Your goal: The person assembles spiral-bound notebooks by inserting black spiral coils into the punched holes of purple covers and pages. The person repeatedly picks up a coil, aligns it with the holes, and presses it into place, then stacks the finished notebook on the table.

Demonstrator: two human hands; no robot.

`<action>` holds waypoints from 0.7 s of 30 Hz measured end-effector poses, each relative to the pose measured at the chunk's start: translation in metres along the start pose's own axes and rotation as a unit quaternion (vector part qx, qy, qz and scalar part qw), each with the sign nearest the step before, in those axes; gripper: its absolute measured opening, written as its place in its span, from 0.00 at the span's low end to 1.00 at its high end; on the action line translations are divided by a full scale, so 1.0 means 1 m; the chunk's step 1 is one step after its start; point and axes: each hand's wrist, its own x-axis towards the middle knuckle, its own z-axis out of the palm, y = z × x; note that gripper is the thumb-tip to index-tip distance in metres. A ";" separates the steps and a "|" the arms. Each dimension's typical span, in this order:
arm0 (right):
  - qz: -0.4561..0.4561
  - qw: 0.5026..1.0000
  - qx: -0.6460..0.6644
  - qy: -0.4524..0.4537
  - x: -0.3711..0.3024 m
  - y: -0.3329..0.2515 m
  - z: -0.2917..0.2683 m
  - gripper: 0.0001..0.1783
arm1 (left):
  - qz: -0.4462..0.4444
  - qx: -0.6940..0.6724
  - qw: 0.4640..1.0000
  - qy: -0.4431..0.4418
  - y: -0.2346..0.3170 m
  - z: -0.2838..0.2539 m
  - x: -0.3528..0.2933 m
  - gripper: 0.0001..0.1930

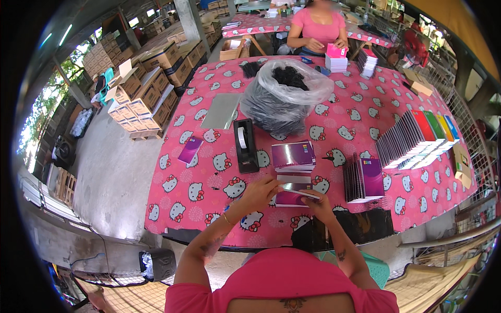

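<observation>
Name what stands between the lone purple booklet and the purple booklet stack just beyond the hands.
The black tape dispenser, on the pink patterned tablecloth; the head view shows it.

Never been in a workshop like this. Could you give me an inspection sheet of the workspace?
Surface: table with pink patterned cover, dark patches at near edge.
Job's things: held purple booklet; purple booklet stack just beyond.
Clutter: black tape dispenser, plastic bag of dark items.
Hands: right hand grips booklet; left hand at its left side.
Cables: thin blue line, lower left, possibly one.
Surroundings: stacked cartons, person across table.
</observation>
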 end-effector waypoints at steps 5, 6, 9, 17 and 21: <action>0.023 0.998 -0.003 0.056 -0.005 -0.020 0.010 0.16 | 0.005 0.173 0.985 0.009 0.024 -0.006 0.017 0.25; 0.012 0.998 -0.009 0.067 -0.005 -0.029 0.015 0.16 | -0.001 0.212 0.976 0.040 0.030 0.002 0.015 0.26; -0.017 0.995 -0.004 0.101 -0.005 -0.046 0.023 0.16 | -0.010 0.287 0.954 0.086 0.047 0.030 -0.013 0.27; -0.005 0.994 -0.078 0.073 -0.012 -0.047 0.006 0.16 | -0.082 -0.058 0.987 -0.126 0.006 -0.018 0.021 0.21; -0.050 0.994 0.004 0.101 -0.014 -0.061 0.013 0.18 | -0.023 0.138 0.989 -0.039 0.049 -0.018 0.032 0.30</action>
